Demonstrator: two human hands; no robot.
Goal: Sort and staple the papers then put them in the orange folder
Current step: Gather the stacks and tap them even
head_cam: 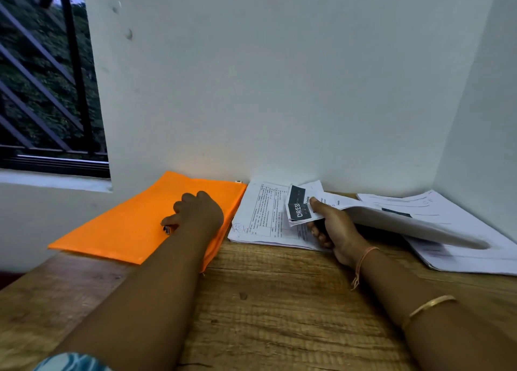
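The orange folder [134,225] lies flat on the wooden desk [274,300] at the left, against the wall. My left hand [198,211] rests on it, fingers curled around a small dark object [167,229], likely the stapler, mostly hidden. My right hand [333,225] grips a set of printed papers [363,214] with a dark "DRESS" header, lifted off the desk and bending to the right. Beneath lies another printed sheet stack [260,214] beside the folder.
A further pile of white papers [461,247] sits at the right, in the corner of the white walls. A barred window [47,91] is at the far left. Bare desk wood lies in front of the papers.
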